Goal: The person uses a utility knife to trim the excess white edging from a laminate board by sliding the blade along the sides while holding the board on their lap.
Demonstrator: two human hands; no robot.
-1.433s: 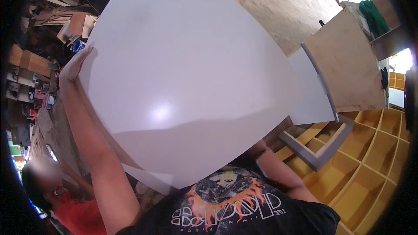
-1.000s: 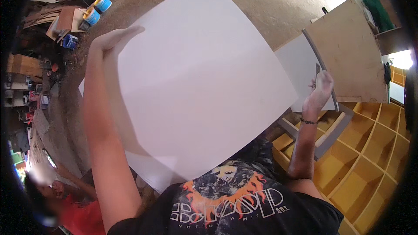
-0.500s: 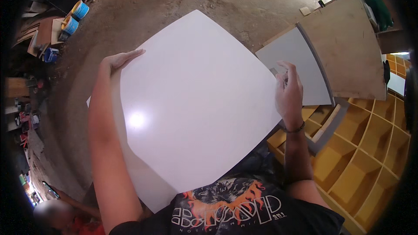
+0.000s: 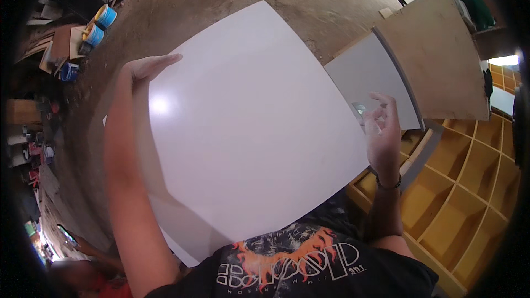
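A large glossy white panel (image 4: 254, 121) fills the middle of the view, held up in front of my chest with one corner pointing away from me. My left hand (image 4: 152, 67) is at its far-left edge, fingers stretched along the rim and thumb hidden; my forearm crosses over the panel's left part and shades it. Beside the right edge, my right hand (image 4: 383, 132) has its fingers curled, the index raised. A small shiny flat piece (image 4: 359, 109) pokes out from its fingertips, close to the panel's edge; its kind cannot be made out.
At right, a grey board (image 4: 364, 72) lies by a large plywood sheet (image 4: 441, 60), with a yellow compartmented wooden frame (image 4: 452, 198) nearer. Blue buckets (image 4: 94, 34) and wood offcuts stand far left. Another person (image 4: 83, 276), holding a phone (image 4: 67, 234), is at lower left.
The panel has tilted and turned slightly, its far corner shifting right and away and its glare moving up. My right hand has moved right and nearer me, the small piece with it.
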